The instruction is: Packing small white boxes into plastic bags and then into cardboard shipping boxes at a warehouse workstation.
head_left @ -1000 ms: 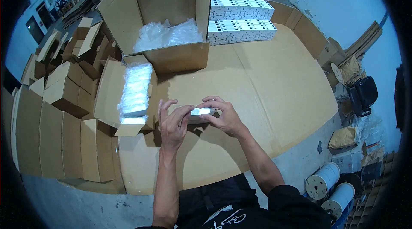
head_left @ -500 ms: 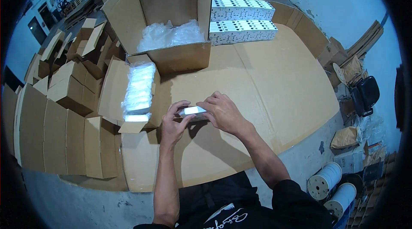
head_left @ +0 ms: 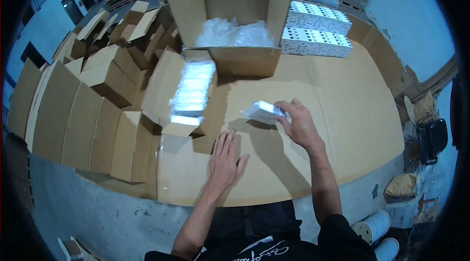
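My right hand (head_left: 297, 123) grips one end of a small white box (head_left: 265, 111) in clear plastic wrap, held just over the cardboard-covered table (head_left: 352, 109). Flat on the cardboard, fingers stretched out, lies my left hand (head_left: 225, 160), holding nothing. To its upper left stands an open small carton (head_left: 164, 77), with a row of plastic-wrapped white packs (head_left: 193, 89) inside. Behind that is a large open carton (head_left: 249, 60) containing crumpled clear plastic bags (head_left: 232, 33).
Two stacked rows of patterned white boxes (head_left: 316, 40) stand at the back right. Several empty brown cartons (head_left: 105, 72) crowd the left side. On the floor at lower right are white cable spools (head_left: 374, 226). A black chair (head_left: 431, 138) stands farther right.
My left hand has let go of the white box and come down flat on the cardboard. My right hand now holds the box alone, farther right. The whole view has shifted.
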The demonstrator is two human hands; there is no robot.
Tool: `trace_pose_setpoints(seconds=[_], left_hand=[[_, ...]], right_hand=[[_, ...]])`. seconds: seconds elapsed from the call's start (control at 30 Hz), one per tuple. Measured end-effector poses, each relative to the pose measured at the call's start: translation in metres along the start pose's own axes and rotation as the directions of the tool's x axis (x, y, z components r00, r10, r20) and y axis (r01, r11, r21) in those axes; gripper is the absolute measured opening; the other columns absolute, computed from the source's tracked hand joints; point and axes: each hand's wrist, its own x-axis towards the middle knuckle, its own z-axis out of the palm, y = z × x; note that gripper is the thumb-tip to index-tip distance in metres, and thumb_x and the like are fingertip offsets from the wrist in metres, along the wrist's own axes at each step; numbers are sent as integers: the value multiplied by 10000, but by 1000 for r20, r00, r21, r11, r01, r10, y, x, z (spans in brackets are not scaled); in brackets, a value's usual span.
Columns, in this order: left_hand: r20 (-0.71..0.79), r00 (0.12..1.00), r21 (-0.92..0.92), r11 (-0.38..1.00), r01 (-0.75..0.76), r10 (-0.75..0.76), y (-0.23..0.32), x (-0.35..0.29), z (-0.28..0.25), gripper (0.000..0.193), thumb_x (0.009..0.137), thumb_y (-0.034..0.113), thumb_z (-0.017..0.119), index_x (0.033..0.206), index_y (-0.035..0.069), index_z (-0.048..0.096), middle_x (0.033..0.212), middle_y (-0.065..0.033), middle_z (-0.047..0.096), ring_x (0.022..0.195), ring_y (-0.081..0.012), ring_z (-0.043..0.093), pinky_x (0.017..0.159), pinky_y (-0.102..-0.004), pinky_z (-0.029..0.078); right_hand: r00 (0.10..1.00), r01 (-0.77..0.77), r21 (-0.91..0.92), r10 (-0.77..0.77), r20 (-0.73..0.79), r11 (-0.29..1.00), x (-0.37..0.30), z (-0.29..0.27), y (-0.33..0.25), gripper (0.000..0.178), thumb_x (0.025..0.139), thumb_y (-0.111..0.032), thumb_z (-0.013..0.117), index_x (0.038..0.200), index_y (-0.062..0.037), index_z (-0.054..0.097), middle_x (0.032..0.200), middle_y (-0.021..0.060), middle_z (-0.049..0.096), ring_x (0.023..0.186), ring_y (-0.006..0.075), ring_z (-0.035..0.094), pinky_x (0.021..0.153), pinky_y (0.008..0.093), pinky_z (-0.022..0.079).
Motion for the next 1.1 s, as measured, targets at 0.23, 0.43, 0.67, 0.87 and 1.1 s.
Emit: trace_pose_setpoints(seconds=[0.23,0.43,0.67,0.87,1.1], left_hand=[[104,992,74,995,63,-70,23,-50,-37,623,935,320,677,1449,13,506,1540,-159,464,1421,-399,407,1189,-526,317],[15,997,38,996,75,-76,17,-83,-44,511,898,267,701,1359,64,613,1450,-105,567,1387,-358,461,1153,-503,377],[-101,992,-59,995,76,-82,9,-85,-41,383,861,196,716,1220,68,687,1351,-81,636,1329,-329,519,1126,-485,412],[-119,989,-119,990,70,-84,5,-84,-40,347,852,168,720,1185,74,704,1318,-78,650,1310,-333,528,1117,-489,419],[-101,991,-113,991,71,-83,4,-83,-42,327,860,159,710,1176,74,707,1311,-85,647,1298,-338,535,1110,-492,425]], right_hand=[[975,48,449,57,-217,892,30,33,-29,282,884,-7,733,1150,34,651,1022,160,738,955,252,742,878,366,584],[983,116,660,10,-184,743,61,85,-71,266,920,-21,719,1165,42,637,1038,142,747,1018,224,741,906,344,579],[999,51,576,-35,-40,816,73,108,-79,269,941,2,696,1192,56,617,1102,126,715,1046,191,706,943,338,559],[993,121,330,-110,-51,936,74,97,-90,356,902,-22,744,1240,-3,635,1101,174,716,976,257,723,890,366,569],[917,395,-28,-393,64,918,85,95,-113,576,905,-34,722,1447,-137,556,924,148,649,865,302,582,774,430,509]])
